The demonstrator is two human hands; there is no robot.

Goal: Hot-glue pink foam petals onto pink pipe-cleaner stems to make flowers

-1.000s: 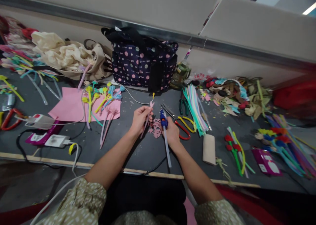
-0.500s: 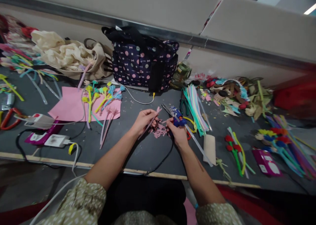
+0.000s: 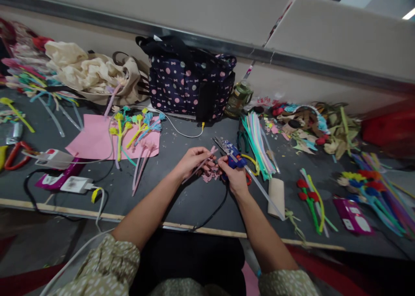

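My left hand (image 3: 195,162) is closed around a thin pink pipe-cleaner stem (image 3: 198,168), whose tip points up and away. Close beside it, my right hand (image 3: 232,172) has its thumb and finger pinched near that tip, on what looks like a small pink piece, mostly hidden. Several pink scraps (image 3: 210,175) lie on the table beneath the fingers. A blue glue gun (image 3: 238,161) with a long clear glue stick (image 3: 264,192) is against my right hand; whether the hand also bears on it I cannot tell. Scissors (image 3: 219,144) show their blades beside the gun.
Pipe-cleaner flowers lie on a pink sheet (image 3: 90,136) at left, near purple power strips (image 3: 61,177). A dark patterned bag (image 3: 177,84) and green bottle (image 3: 239,99) stand behind. Right are a pipe-cleaner bundle (image 3: 257,144), a cardboard tube (image 3: 276,196) and red flowers (image 3: 303,190).
My right fingertips have come closer to my left hand and the stem tip. The left hand has lowered slightly, and the stem's tip sits a little lower.
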